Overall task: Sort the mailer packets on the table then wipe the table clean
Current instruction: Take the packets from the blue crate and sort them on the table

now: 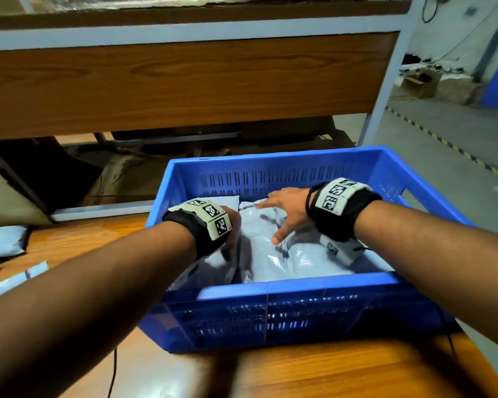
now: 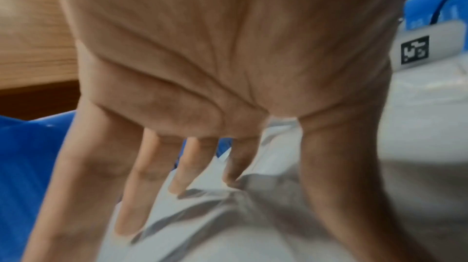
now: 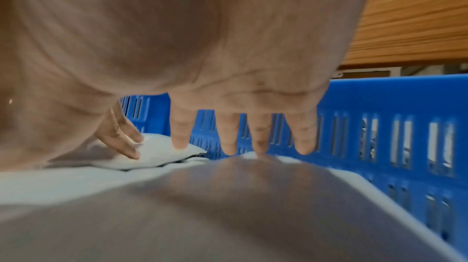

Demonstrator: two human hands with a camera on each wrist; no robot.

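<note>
Glossy wood-grain tabletop [image 1: 314, 372] nearest, orange-brown, a thin black cable running across it at lower left. On it sits a blue plastic crate [image 1: 270, 314], rectangular, rigid, walls pierced with rows of narrow vertical slots. Inside the crate lie grey mailer packets [image 1: 273, 262], soft shiny plastic film, creased and puffy, piled unevenly. Both forearms reach forward and down into the crate, each wrist wearing a black band with white blocks printed with black-and-white square markers. Left hand [image 1: 232, 225] is palm down on the left side of the pile, fingers [image 2: 131, 196] straight and spread, tips pressing into the wrinkled film; nothing gripped. Right hand [image 1: 285, 214] is palm down over the middle of the pile, fingers [image 3: 181, 136] splayed wide and straight, thumb out toward the near side, resting on or just above a packet; contact unclear from blur. More flat grey packets [image 1: 3, 242] lie on the tabletop at far left, outside the crate. Beyond the crate, a wood-panel shelf [image 1: 184, 81] with pale metal frame.
</note>
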